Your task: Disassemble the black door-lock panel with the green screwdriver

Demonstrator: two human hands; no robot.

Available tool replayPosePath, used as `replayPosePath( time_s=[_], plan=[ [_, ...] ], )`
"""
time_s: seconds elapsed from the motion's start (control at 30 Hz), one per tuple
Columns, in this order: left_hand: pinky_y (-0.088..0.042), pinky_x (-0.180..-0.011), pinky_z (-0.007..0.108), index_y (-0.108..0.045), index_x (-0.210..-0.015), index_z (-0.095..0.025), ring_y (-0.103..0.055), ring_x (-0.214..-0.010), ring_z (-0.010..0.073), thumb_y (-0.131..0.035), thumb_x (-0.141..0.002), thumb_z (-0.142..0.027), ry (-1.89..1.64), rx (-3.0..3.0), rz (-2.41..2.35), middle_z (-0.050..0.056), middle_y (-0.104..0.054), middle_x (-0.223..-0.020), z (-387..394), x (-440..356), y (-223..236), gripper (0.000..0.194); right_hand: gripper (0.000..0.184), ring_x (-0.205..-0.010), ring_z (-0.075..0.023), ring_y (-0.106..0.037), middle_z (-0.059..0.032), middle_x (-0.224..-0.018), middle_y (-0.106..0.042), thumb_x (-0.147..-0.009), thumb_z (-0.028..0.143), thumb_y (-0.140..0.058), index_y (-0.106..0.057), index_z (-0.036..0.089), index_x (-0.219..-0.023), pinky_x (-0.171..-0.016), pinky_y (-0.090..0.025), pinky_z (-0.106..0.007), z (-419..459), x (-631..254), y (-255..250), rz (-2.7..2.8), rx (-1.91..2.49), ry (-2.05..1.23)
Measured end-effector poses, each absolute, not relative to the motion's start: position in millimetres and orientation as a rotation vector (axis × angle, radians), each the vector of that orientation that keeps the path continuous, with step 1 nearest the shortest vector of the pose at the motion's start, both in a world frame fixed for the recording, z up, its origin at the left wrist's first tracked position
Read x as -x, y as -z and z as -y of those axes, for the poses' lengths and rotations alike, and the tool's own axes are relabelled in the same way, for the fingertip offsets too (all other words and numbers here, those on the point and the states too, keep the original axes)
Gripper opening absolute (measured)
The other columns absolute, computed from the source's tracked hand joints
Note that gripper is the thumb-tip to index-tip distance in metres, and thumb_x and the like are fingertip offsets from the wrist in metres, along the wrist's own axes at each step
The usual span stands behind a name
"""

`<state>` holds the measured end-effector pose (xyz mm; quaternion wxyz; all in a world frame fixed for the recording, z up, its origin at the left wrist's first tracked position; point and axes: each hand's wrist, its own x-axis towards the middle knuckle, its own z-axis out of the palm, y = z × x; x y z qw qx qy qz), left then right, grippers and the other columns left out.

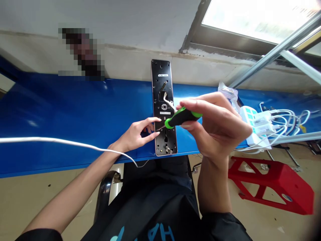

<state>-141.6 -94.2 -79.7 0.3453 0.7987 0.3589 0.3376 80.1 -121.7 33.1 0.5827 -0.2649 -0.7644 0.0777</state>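
A long black door lock panel [163, 70] lies on the blue bench with its inner side up, showing screw holes, a metal post [164, 85] and a white cable [169, 102]. My right hand [215, 124] grips a green and black screwdriver [184, 117] by its handle. The screwdriver slants down to the left, its tip at the panel's left edge. At that edge, my left hand [137, 133] rests with index finger and thumb apart on the panel, on either side of the tip. Whether the tip sits in a screw is too small to tell.
A white power strip [250, 117] with several plugs and tangled white cables stands at the right. Plastic wrapping [228, 92] lies behind it. A white cord [75, 143] crosses above my left forearm. A red stool [278, 184] is on the floor at right.
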Motion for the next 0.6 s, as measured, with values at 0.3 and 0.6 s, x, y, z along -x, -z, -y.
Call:
replayPosePath(
  time_s=[0.3, 0.6],
  plan=[
    [-0.060, -0.082, 0.030, -0.054, -0.144, -0.028, -0.070, -0.085, 0.0161, -0.068, -0.100, -0.041, -0.859, -2.070, -0.925, -0.001, -0.072, -0.098, 95.2, 142.1, 78.5, 0.048, 0.044, -0.106, -0.0226, -0.076, -0.0011, -0.128, -0.075, -0.097, 0.015, -0.064, -0.067, 0.031, -0.138, -0.092, -0.068, -0.047, 119.7, -82.2, -29.6, 1.790, 0.581, -0.323],
    [-0.059, -0.082, 0.029, -0.053, -0.145, -0.029, -0.070, -0.087, 0.0164, -0.067, -0.100, -0.040, -0.832, -2.051, -0.925, -0.001, -0.072, -0.099, 95.5, 141.5, 76.7, 0.048, 0.041, -0.114, -0.0245, -0.072, -0.0026, -0.130, -0.072, -0.101, 0.026, -0.061, -0.065, 0.034, -0.141, -0.091, -0.068, -0.046, 118.8, -73.5, -30.1, 1.788, 0.628, -0.359]
  ],
)
